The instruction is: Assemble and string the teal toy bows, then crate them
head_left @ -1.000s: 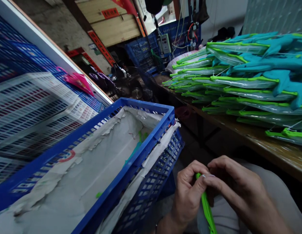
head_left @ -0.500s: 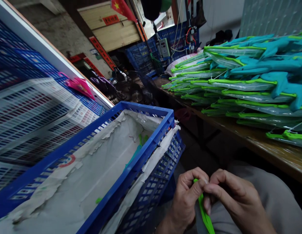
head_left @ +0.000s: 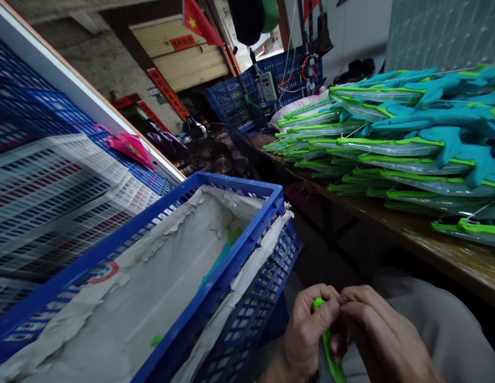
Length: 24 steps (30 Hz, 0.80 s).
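Note:
Low in the picture, over my lap, my left hand [head_left: 307,332] and my right hand [head_left: 377,340] meet fingertip to fingertip. Both pinch the top end of a thin bright green strip [head_left: 326,346] that runs down between them toward the bottom edge. Its lower end is cut off by the frame. To the left of my hands stands a blue plastic crate [head_left: 215,290] lined with torn white sheet. On the wooden table [head_left: 439,242] to the right lie stacks of green-edged clear bags with teal gloves [head_left: 411,143].
Stacked blue and white crates [head_left: 51,175] fill the left side, with a pink item [head_left: 130,146] on a white ledge. More blue crates [head_left: 231,98] and a control box [head_left: 267,85] stand at the back. Small green and teal scraps lie inside the lined crate.
The view has tilted up a little, so my hands sit lower in the picture. Both hands keep pinching the green strip, and the fingers have drawn closer together.

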{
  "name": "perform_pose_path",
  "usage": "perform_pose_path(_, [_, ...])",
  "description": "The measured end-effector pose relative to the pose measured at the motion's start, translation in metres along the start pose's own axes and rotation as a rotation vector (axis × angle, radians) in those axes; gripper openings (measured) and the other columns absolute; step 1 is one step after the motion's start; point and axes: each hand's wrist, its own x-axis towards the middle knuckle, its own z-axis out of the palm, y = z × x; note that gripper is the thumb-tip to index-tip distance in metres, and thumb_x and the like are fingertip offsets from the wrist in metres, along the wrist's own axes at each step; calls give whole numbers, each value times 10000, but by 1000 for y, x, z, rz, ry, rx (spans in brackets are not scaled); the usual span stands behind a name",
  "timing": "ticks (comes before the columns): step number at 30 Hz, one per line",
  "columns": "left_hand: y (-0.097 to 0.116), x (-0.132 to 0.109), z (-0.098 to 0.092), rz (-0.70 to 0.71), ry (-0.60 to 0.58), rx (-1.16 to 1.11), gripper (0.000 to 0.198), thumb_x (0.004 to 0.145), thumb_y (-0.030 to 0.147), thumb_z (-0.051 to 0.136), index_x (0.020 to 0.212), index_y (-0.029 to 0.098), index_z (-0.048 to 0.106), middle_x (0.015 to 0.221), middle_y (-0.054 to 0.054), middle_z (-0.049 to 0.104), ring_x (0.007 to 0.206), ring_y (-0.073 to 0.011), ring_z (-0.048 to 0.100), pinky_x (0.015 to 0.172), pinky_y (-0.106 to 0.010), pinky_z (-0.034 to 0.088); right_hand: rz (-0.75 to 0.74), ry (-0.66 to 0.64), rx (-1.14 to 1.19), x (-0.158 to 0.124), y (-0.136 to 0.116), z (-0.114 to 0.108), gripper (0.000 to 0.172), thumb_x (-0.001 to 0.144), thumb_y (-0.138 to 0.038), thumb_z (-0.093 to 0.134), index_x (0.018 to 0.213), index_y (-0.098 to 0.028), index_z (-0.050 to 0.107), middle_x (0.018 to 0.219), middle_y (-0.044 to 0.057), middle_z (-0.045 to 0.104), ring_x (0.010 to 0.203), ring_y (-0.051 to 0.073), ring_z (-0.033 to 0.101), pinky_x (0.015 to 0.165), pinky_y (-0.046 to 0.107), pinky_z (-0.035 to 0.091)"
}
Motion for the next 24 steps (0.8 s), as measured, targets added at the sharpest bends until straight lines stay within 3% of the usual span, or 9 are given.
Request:
perform_pose_path(3, [2,2,5,35,38,9,397,834,467,825,738,167,584,461,60,503,314,-44,377,328,-140,353,40,-12,-72,2,-3,-4,221,1108,-182,380,1157,-182,595,961,82,637,837,144,665,707,196,578])
perform_pose_path(8, [3,-4,8,77,102,145,381,878,484,795,795,175,587,438,74,482,331,-39,385,361,-129,357,86,47,21,7,-6,0,291,1117,-175,305,927,-222,520,779,10,583,660,107,612,581,165,508])
perform_pose_path(14, [4,-7,-2,77,63,299,405,911,548,741,840,183,581,437,85,464,331,-40,394,368,-128,369,135,55,89,12,0,2,234,1116,-169,364,924,-234,481,710,-42,588,544,71,601,507,113,475])
perform_pose_path(18, [6,-1,-8,57,23,266,411,902,551,745,822,178,592,471,74,490,330,-35,386,349,-125,370,99,68,-8,10,2,-1,234,1107,-165,399,909,-215,512,782,-4,593,629,83,625,580,130,508])
perform_pose_path(21, [5,3,-7,41,-9,168,381,906,509,752,810,174,599,484,72,486,331,-33,384,341,-118,362,15,59,-81,5,2,0,216,1105,-156,389,1087,-170,604,929,72,638,784,120,666,689,167,558])
perform_pose_path(24, [3,7,-5,40,-40,59,371,890,476,774,783,172,589,491,76,471,325,-27,356,330,-120,360,-47,97,-181,-3,3,4,293,1114,-167,359,1272,-105,598,1078,155,659,980,178,681,816,228,589])
